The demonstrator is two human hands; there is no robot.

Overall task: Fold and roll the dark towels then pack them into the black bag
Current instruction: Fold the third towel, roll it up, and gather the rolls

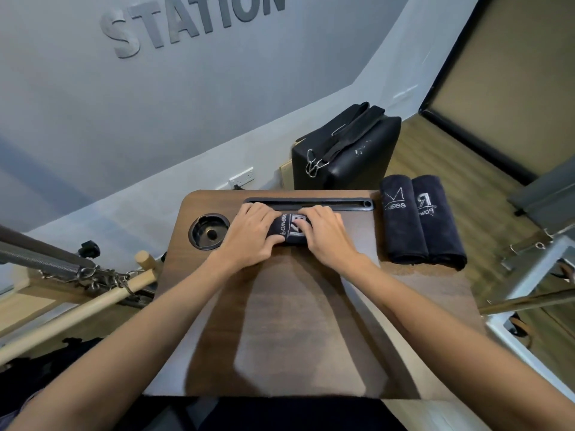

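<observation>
A dark towel with white lettering lies rolled up at the far end of the brown lap table. My left hand grips its left end and my right hand grips its right end, fingers curled over the roll. Two more rolled dark towels lie side by side at the table's far right corner. The black bag stands beyond the table by the wall, its strap and metal clips draped on top.
A round cup holder is sunk into the table at the left, and a long slot runs along the far edge. Wooden bars, a spring and chains sit at the left. A metal frame stands at the right.
</observation>
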